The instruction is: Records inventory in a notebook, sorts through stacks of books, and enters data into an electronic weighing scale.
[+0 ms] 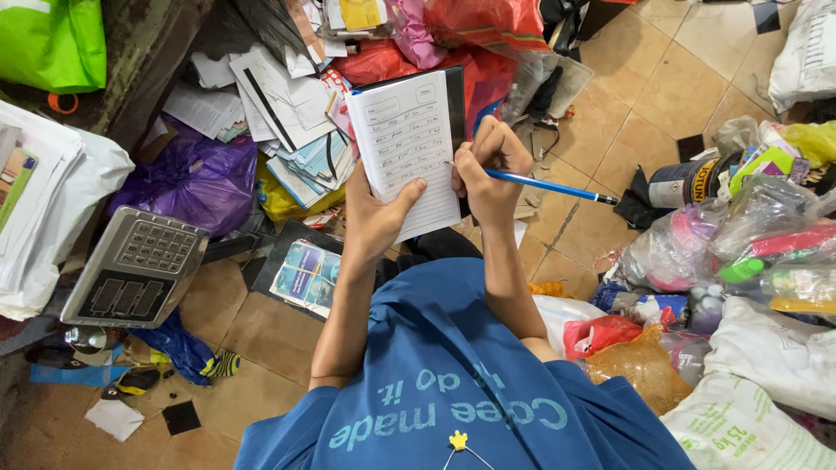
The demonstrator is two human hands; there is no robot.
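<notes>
Most of the open page of the notebook [407, 148] already carries handwritten lines, from the boxed header near its top down to roughly the level of the pen tip; judging by that, the writing is well along, with only the few ruled lines at the bottom of the page left blank. The notebook is held up in the air in front of the person's chest, over the tiled floor [270, 335], not resting on anything. The left hand [376, 218] supports it from below, its fingers clamped on the lower edge with the thumb pressed flat on the page. The right hand [488, 174] sits at the page's right edge, fingers closed together around a blue pencil [549, 185], whose tip touches the paper about two thirds of the way down. On the floor to the left lies a grey weighing scale [139, 265] with a keypad, beside a purple plastic bag [198, 178] and a heap of loose papers [287, 104]. To the right, clear bags [731, 235] of mixed plastic items are piled.
</notes>
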